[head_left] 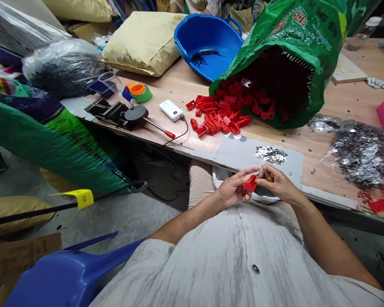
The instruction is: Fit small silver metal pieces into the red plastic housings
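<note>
My left hand (233,189) is closed around a small red plastic part (249,184), held just in front of my lap at the table's near edge. My right hand (277,183) pinches at the same red part from the right, and a small yellowish thing shows between its fingers. A pile of the same red plastic parts (225,115) spills from the mouth of a tipped green sack (288,47) on the table. A small heap of tiny silvery metal pieces (271,154) lies on a grey board (237,155) just beyond my hands.
A blue tub (208,42) holding thin black pieces stands at the back. A white power bank (170,110), a black hand press with a red-tipped lever (128,115) and tape rolls (141,91) sit left. Bags of shiny metal parts (358,149) lie right. A blue plastic chair (67,273) is at lower left.
</note>
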Demonstrator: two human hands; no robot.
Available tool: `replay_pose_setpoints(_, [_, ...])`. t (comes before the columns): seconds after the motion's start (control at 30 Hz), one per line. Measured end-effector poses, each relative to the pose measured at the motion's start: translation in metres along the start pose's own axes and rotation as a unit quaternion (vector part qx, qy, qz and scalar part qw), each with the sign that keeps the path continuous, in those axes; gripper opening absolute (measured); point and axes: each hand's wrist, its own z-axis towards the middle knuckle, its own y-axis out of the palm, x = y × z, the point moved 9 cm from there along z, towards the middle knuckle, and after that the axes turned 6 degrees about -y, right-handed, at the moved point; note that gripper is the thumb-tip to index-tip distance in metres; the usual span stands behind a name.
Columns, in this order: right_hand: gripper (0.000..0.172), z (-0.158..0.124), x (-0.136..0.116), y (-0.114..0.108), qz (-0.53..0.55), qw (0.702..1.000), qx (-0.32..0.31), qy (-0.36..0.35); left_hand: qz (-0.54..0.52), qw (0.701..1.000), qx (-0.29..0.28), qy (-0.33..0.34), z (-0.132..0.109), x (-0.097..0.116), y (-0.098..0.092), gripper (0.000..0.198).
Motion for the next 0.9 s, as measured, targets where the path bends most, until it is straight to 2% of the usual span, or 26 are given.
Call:
replay_pose_setpoints(0.13, [0.043,-0.002,0.013,0.005,0.008,0.999,-0.03,0.028,0.026,0.999,-0.003,-0.018,0.004,-0.006,-0.004,0.057])
replay_pose_setpoints(0.23, [0.046,-0.004,0.021,0.003,-0.001,0.999,-0.018,0.038,0.046,0.998,0.006,-0.029,0.007,-0.01,-0.008,0.056])
replay_pose_setpoints(0.33, [0.045,-0.006,0.025,-0.003,0.001,0.999,0.012,0.032,0.138,0.989,0.05,-0.003,0.007,-0.003,-0.013,0.054])
replay_pose_setpoints(0.4, [0.046,-0.007,0.027,-0.008,0.013,0.999,0.038,0.036,0.239,0.963,0.101,0.066,0.003,0.014,-0.015,0.053])
replay_pose_setpoints(0.47, [0.046,-0.008,0.028,-0.012,0.023,0.997,0.063,0.043,0.332,0.918,0.134,0.171,-0.006,0.035,-0.008,0.048])
replay_pose_setpoints(0.53, [0.046,-0.007,0.027,-0.013,0.026,0.995,0.081,0.042,0.401,0.868,0.136,0.259,-0.016,0.049,0.004,0.041])
replay_pose_setpoints(0.6, [0.046,-0.006,0.025,-0.012,0.022,0.996,0.085,0.036,0.441,0.834,0.137,0.302,-0.022,0.054,0.012,0.037])
replay_pose_setpoints(0.67, [0.044,-0.006,0.025,-0.009,0.021,0.996,0.076,0.034,0.454,0.822,0.154,0.309,-0.025,0.055,0.011,0.032])
replay_pose_setpoints(0.77, [0.039,-0.005,0.027,-0.005,0.043,0.996,0.056,0.046,0.449,0.822,0.182,0.298,-0.026,0.056,0.006,0.03])
replay_pose_setpoints(0.9, [0.037,-0.005,0.029,-0.003,0.059,0.995,0.043,0.063,0.453,0.817,0.189,0.301,-0.028,0.059,0.005,0.03])
